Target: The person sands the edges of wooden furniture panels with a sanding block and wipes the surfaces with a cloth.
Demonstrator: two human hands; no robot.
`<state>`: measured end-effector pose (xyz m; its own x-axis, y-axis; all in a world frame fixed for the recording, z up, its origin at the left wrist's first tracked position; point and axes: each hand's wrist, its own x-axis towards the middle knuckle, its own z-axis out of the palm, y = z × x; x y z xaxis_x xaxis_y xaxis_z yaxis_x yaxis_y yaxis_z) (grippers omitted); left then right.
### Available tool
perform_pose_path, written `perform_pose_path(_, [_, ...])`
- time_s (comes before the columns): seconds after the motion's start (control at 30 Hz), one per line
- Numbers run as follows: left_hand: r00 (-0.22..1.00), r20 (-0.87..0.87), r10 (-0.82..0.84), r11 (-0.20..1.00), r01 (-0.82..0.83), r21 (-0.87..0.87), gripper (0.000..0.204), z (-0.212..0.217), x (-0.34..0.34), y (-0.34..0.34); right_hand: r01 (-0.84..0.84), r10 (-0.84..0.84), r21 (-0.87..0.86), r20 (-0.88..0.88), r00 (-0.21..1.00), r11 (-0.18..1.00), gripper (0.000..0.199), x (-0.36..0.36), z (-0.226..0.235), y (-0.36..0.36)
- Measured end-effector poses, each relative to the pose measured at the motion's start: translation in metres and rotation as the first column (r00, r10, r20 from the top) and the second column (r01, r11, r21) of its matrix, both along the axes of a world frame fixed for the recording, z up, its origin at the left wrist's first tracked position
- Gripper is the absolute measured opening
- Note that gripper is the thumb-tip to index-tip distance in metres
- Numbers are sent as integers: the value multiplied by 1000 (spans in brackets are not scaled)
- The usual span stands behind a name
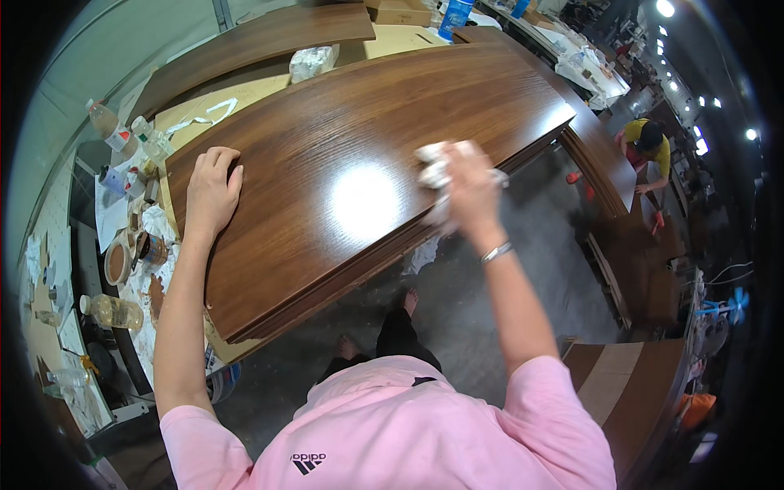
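Note:
A glossy dark brown wooden panel (pixel 310 163) lies flat in front of me, with light glaring off its middle. My right hand (pixel 472 184), smeared by motion, is closed on a white cloth (pixel 435 171) at the panel's near edge, right of the glare. Part of the cloth hangs below the palm. At the panel's left end rests my left hand (pixel 214 189), its fingers lying on the wood with the thumb apart and nothing held.
Left of the panel are plastic bottles (pixel 113 312), an open tub of brown matter (pixel 118 260) and stained paper. Behind lie another brown panel (pixel 253 45) and a wrapped white bundle (pixel 313 63). A person in yellow (pixel 649 151) works at the right.

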<state>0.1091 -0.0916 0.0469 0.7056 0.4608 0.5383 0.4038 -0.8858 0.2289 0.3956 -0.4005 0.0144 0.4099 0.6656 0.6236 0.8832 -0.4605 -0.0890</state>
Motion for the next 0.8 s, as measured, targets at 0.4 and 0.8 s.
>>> perform_pose_path(0.4, [1000, -10, -14, 1000, 14, -13, 20, -1, -1, 1, -330, 325, -204, -55, 944, 922, 45, -62, 21, 27])
perform_pose_path(0.8, [1000, 4, 6, 1000, -6, -20, 19, 1, 7, 0, 173, -343, -517, -254, 904, 838, 90, 76, 63, -30])
